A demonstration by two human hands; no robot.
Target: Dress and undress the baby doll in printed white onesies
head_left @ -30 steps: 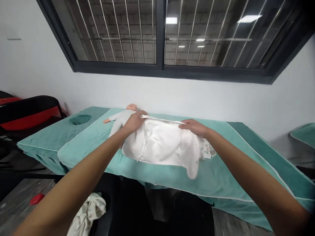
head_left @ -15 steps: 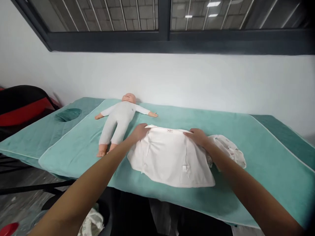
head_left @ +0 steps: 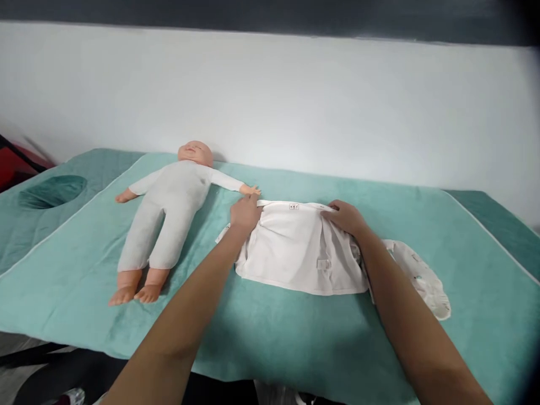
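A small white baby shirt (head_left: 291,253) lies spread with its plain side up, a printed label at its top edge. My left hand (head_left: 245,214) is closed on its upper left corner, close to the outstretched hand of a baby doll (head_left: 177,191). At the upper right corner, my right hand (head_left: 343,218) grips the cloth between thumb and fingers. The doll lies on its back to the left, in a pale bodysuit. Partly behind my right forearm is a white printed cloth garment (head_left: 422,278); I cannot tell whether it is joined to the shirt.
All this rests on a padded bed with a teal cover (head_left: 270,337). A round face hole (head_left: 53,191) is at its left end. The white wall (head_left: 270,101) runs along the back, and part of a red and black chair (head_left: 14,166) shows at far left.
The view has tipped down and come closer. Both hands keep hold of the shirt's top edge; its lower edge has drawn up, and a printed bit shows at its left side.
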